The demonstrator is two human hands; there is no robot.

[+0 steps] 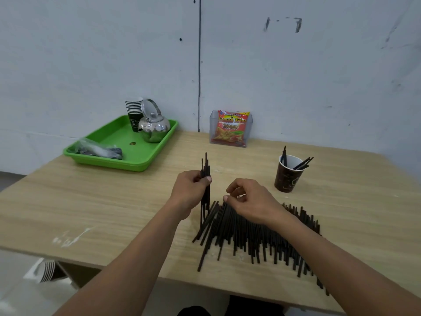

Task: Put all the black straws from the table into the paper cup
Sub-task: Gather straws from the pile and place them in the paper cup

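A wide pile of black straws (255, 233) lies on the wooden table (114, 201) in front of me. My left hand (189, 195) grips a small upright bundle of straws (205, 169) at the pile's left end. My right hand (248, 201) hovers over the far edge of the pile with fingers curled and thumb near the forefinger; I cannot tell whether it pinches a straw. The brown paper cup (287, 176) stands to the right, beyond the pile, with a few straws leaning inside it.
A green tray (118, 156) at the back left carries a steel kettle (153, 126), a stack of paper cups (134, 112) and a plastic bag (100, 150). A clear holder with a snack packet (230, 128) stands against the wall.
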